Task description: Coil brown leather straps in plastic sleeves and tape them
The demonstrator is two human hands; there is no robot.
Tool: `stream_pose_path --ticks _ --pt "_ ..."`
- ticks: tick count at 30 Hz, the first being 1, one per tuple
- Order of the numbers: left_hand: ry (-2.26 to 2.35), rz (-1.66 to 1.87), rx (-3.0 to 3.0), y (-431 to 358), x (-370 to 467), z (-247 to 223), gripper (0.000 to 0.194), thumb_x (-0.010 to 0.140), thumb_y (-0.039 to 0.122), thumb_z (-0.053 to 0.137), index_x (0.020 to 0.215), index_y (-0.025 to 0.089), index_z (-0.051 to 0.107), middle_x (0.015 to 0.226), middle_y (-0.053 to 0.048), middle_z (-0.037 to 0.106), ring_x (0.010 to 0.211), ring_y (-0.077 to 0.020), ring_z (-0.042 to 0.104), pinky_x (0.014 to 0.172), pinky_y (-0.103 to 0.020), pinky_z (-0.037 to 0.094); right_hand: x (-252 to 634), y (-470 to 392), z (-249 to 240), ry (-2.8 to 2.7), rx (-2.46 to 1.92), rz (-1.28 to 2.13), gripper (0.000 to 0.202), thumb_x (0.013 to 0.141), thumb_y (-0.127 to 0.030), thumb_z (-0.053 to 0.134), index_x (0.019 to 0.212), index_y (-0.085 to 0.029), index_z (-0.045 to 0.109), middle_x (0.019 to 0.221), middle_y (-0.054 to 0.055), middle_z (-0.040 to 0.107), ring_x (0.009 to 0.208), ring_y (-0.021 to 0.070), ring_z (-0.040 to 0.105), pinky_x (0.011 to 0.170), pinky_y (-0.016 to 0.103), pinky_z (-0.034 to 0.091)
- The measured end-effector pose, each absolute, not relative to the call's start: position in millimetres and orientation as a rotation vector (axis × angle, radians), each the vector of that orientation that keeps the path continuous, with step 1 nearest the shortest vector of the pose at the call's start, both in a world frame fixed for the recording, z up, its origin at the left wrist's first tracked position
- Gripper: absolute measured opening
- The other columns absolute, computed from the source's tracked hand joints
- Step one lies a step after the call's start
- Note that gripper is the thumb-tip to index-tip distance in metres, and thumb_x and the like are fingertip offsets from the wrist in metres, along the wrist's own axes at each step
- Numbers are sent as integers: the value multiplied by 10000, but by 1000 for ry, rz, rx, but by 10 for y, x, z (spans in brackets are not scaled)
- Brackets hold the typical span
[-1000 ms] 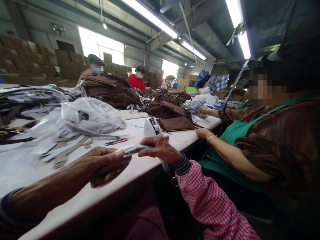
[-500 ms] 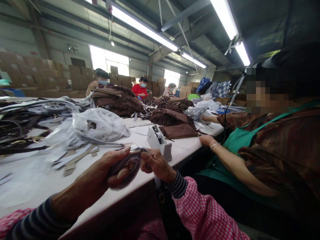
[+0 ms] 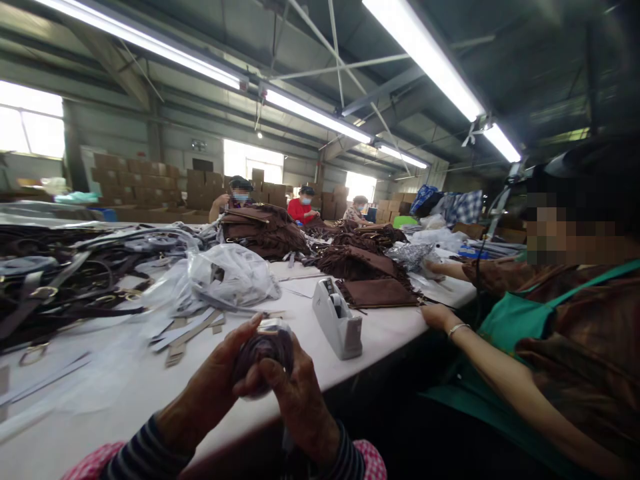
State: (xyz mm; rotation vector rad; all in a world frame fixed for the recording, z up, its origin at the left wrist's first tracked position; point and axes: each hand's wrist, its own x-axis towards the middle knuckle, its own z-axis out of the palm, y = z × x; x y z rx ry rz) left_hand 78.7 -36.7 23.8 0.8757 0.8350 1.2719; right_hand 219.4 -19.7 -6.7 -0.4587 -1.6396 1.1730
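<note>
A dark brown strap (image 3: 264, 352), rolled into a coil with clear plastic about it, is held between my hands above the table's front edge. My left hand (image 3: 216, 371) grips the coil from its left side, thumb along the top. On the right, my right hand (image 3: 306, 395) wraps round the same coil, its thumb pressed on the near face. Some fingertips are hidden behind the roll. Just beyond my right hand stands a grey tape dispenser (image 3: 336, 327) on the white table (image 3: 295, 313). Left of the hands lie loose grey and beige strips (image 3: 184, 331).
A crumpled clear plastic bag (image 3: 233, 275) and a heap of dark straps (image 3: 65, 267) cover the left side. Brown fringed bags (image 3: 357, 263) are piled further back. A co-worker in a green apron (image 3: 505, 327) sits at right, one hand at a brown pouch (image 3: 379, 292).
My right hand has shifted from pinching the coil's upper edge to wrapping its right side. The coil has turned in my hands. The view has swung left and tilted up.
</note>
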Motion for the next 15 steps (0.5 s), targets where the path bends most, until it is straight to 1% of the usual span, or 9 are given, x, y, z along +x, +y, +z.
stream_pose_path --ticks 2,3,5,7,9,11,13,15 --pt "882 1307 806 -356 777 187 677 840 722 653 467 199 439 384 44 411 365 -60 284 407 -206 234 2141 -197 -169 -1664 -594 1048 393 1013 -526 573 1193 -183 636 926 60 748 893 248 719 915 396 563" --pt "906 1315 771 -350 776 159 692 836 740 646 466 196 432 376 46 405 358 -58 288 406 -202 226 2109 -191 -240 -1671 -679 966 395 1014 -524 565 1187 -179 649 947 74 749 928 264 718 938 413 558" --pt "953 1312 716 -333 766 92 735 828 780 621 441 198 393 343 45 374 336 -57 286 398 -201 209 2026 -174 -420 -1676 -818 832 437 1009 -528 560 1239 -172 666 1091 119 745 1056 306 708 981 439 555" --pt "988 1323 662 -311 731 5 764 808 803 616 416 207 343 318 42 344 318 -60 284 390 -202 205 1913 -160 -627 -1667 -900 752 504 999 -534 569 1344 -174 642 1229 144 722 1170 338 686 1008 447 563" --pt "1032 1352 631 -278 664 -102 770 776 812 637 404 217 322 309 39 330 306 -66 285 379 -206 215 1784 -154 -828 -1636 -987 666 561 984 -539 592 1413 -178 605 1283 156 712 1211 359 679 1023 457 570" --pt "1080 1378 671 -227 578 -211 752 739 814 666 404 222 346 309 34 338 306 -82 310 373 -219 262 1671 -142 -980 -1574 -1103 538 594 973 -553 595 1438 -183 580 1327 181 696 1229 389 673 1015 485 580" --pt "1138 1375 785 -159 493 -300 727 722 839 648 419 223 408 321 21 366 308 -105 339 365 -242 308 1599 -101 -1047 -1574 -1158 440 567 981 -538 577 1461 -236 547 1373 177 676 1259 397 655 999 497 589" --pt "1194 1316 986 -84 425 -354 704 726 877 576 458 230 505 325 12 372 299 -135 356 345 -269 327 1579 -25 -1019 -1672 -1147 398 547 963 -528 591 1455 -295 534 1303 164 714 1196 411 687 930 516 614"
